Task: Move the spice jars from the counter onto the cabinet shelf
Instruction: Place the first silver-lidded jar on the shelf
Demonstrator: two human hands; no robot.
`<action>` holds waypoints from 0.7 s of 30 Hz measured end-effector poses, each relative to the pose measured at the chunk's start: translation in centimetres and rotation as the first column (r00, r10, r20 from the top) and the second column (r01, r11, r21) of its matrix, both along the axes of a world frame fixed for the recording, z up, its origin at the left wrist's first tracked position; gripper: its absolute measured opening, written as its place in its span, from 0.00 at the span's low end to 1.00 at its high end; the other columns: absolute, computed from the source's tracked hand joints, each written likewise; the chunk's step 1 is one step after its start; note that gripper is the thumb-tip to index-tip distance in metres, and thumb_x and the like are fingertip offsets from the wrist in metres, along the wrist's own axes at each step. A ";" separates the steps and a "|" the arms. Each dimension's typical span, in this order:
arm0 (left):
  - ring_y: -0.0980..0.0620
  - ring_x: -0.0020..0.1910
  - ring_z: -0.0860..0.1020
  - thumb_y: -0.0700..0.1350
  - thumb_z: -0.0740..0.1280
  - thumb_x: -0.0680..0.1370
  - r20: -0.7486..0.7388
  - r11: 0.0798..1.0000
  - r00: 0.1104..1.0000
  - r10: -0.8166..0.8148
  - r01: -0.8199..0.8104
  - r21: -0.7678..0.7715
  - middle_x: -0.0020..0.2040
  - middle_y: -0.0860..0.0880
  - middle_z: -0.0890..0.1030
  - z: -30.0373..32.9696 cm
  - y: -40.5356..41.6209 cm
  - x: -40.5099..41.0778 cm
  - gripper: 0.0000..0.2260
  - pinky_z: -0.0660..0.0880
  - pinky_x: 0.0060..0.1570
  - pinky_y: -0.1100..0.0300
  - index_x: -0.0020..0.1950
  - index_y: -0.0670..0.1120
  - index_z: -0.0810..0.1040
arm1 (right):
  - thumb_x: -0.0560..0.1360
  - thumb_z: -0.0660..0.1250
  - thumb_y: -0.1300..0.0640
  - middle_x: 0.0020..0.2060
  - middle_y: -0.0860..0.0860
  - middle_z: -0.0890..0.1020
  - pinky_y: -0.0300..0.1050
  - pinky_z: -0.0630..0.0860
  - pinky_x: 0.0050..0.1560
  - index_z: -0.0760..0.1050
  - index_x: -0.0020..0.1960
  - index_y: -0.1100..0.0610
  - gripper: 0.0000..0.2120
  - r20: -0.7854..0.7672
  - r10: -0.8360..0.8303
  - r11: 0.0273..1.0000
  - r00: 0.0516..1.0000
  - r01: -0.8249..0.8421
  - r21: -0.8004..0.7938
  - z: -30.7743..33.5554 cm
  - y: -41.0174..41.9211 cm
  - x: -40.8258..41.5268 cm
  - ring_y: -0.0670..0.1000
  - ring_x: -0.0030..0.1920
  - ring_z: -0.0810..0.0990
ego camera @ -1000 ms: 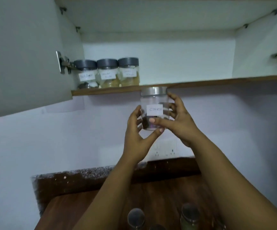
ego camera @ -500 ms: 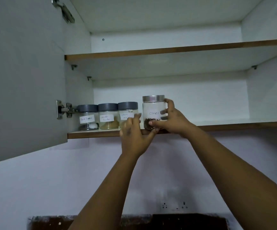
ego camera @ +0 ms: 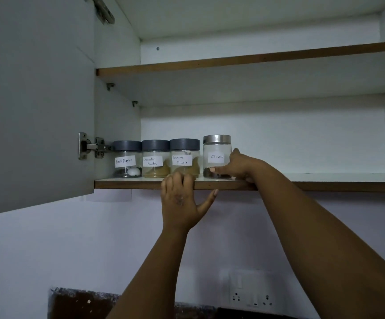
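Observation:
The Cloves jar (ego camera: pixel 216 153), glass with a silver lid, stands on the lower cabinet shelf (ego camera: pixel 325 180). My right hand (ego camera: pixel 235 168) grips its lower right side, thumb across the front near the base. To its left stand three grey-lidded jars in a row: Black Pepper (ego camera: pixel 127 158), Coriander Powder (ego camera: pixel 155 158) and Garam Masala (ego camera: pixel 184 157). My left hand (ego camera: pixel 182 199) holds nothing; its fingers rest on the shelf's front edge below the Garam Masala jar, thumb out to the right.
The grey cabinet door (ego camera: pixel 34 100) hangs open on the left on its hinge (ego camera: pixel 92 147). An upper shelf (ego camera: pixel 256 58) sits above. The lower shelf runs on to the right of the Cloves jar. A wall socket (ego camera: pixel 251 288) and the counter's back edge (ego camera: pixel 83 300) show below.
The Cloves jar rose from below the shelf and now stands on it beside the Garam Masala jar. My left hand let go of it and dropped to the shelf edge. The camera tilted up.

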State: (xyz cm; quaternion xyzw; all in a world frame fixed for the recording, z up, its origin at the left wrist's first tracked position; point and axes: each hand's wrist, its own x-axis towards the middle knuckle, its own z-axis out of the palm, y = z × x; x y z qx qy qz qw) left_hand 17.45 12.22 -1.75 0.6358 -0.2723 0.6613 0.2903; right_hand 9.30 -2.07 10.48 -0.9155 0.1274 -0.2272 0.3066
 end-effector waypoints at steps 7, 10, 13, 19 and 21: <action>0.45 0.45 0.73 0.68 0.60 0.74 -0.013 0.999 0.999 0.031 -0.031 -0.014 0.44 0.44 0.73 -0.1 -0.3 0.0 0.27 0.68 0.54 0.52 0.45 0.42 0.75 | 0.72 0.71 0.41 0.75 0.62 0.62 0.52 0.63 0.72 0.30 0.76 0.65 0.59 -0.038 -0.018 0.996 0.999 0.015 -0.083 -0.3 0.5 0.0 0.60 0.73 0.64; 0.45 0.45 0.72 0.67 0.61 0.74 -0.018 0.999 0.999 0.032 -0.032 -0.003 0.43 0.45 0.73 -0.2 -0.2 0.0 0.26 0.67 0.54 0.52 0.45 0.43 0.75 | 0.73 0.70 0.41 0.75 0.63 0.60 0.50 0.63 0.71 0.28 0.75 0.66 0.59 -0.086 -0.041 0.989 0.995 0.028 -0.146 -0.4 0.7 -0.2 0.61 0.73 0.63; 0.46 0.45 0.72 0.67 0.62 0.74 -0.026 1.000 0.999 0.030 -0.030 0.001 0.43 0.45 0.72 -0.3 -0.2 -0.1 0.25 0.67 0.55 0.52 0.45 0.43 0.74 | 0.73 0.69 0.40 0.75 0.63 0.60 0.49 0.63 0.70 0.30 0.75 0.68 0.58 -0.098 -0.060 0.984 0.993 0.042 -0.173 -0.4 0.9 -0.2 0.60 0.73 0.63; 0.46 0.46 0.72 0.66 0.62 0.74 -0.048 0.999 0.998 0.031 -0.030 0.020 0.44 0.45 0.72 -0.3 -0.1 -0.2 0.25 0.67 0.56 0.52 0.46 0.43 0.74 | 0.73 0.69 0.40 0.75 0.63 0.61 0.50 0.64 0.70 0.33 0.76 0.69 0.56 -0.096 -0.058 0.983 0.994 0.041 -0.177 -0.6 1.0 -0.2 0.60 0.73 0.64; 0.46 0.46 0.72 0.66 0.62 0.74 -0.049 0.999 0.998 0.034 -0.033 0.022 0.44 0.45 0.72 -0.4 -0.1 -0.2 0.25 0.67 0.56 0.52 0.46 0.43 0.74 | 0.73 0.69 0.40 0.75 0.63 0.61 0.50 0.64 0.70 0.33 0.76 0.69 0.56 -0.101 -0.054 0.985 0.993 0.036 -0.170 -0.6 1.1 -0.3 0.60 0.73 0.64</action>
